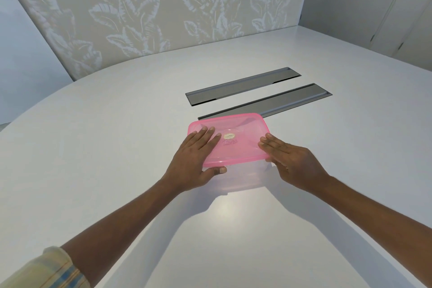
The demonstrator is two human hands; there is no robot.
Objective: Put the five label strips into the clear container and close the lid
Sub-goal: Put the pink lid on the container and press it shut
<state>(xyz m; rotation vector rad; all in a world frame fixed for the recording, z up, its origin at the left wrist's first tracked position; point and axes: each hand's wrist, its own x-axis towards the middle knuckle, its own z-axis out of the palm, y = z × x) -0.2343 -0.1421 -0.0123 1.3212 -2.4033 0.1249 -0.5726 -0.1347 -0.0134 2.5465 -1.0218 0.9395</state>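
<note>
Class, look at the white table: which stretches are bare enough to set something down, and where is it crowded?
Bare: the white table left of the left hand, the stretch right of the right hand, and the near strip between the forearms. Crowded: the centre, where both hands press the pink translucent lid, with two grey metal cable hatches just behind.

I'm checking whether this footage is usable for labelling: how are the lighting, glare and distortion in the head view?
Head view: bright and even; a soft glare patch on the white table just in front of the clear container; arm shadows fall toward the camera; wide-angle bending curves the table edge; the pink lid, left hand and right hand are sharp.
</note>
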